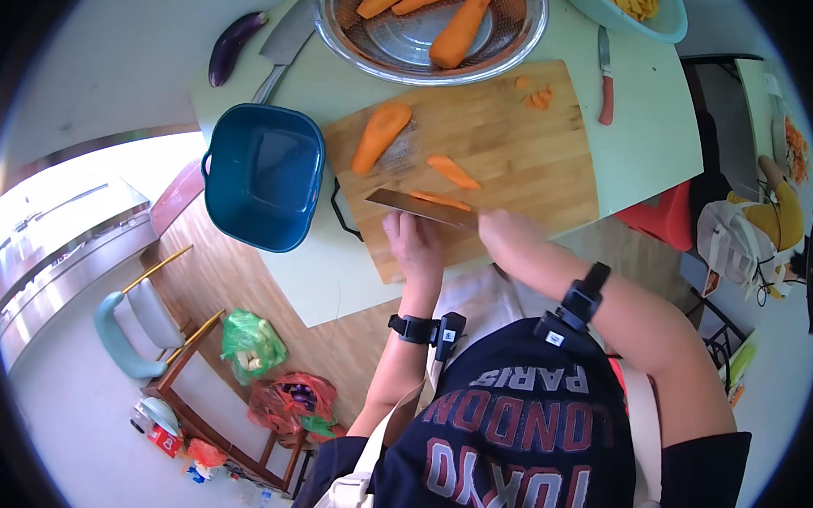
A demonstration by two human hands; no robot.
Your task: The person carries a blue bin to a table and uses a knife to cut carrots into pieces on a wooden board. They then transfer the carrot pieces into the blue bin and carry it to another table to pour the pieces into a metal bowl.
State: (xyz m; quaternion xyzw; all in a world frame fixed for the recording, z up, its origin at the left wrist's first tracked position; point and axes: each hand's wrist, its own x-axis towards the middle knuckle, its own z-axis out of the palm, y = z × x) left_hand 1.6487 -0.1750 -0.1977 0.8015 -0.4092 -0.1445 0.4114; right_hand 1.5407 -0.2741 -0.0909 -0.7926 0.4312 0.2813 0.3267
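Observation:
On the wooden cutting board (517, 159), my right hand (506, 232) is wrapped round the handle end of a kitchen knife (421, 208), its blade pointing left. Just behind the blade lies a thin carrot piece (440, 200). My left hand (414, 241) is below the blade with its fingers bent together at the blade's edge; whatever they press on is hidden. Farther up the board are a cut carrot slice (453, 171) and a large peeled carrot piece (380, 137). Small carrot scraps (539, 98) sit at the upper right of the board.
A blue basin (266, 177) stands left of the board, a steel colander (422, 75) with carrots behind it. A cleaver (289, 37), an eggplant (235, 47), a red-handled knife (606, 91) and a pale green bowl (652, 28) surround them. Another person (775, 213) is at the right.

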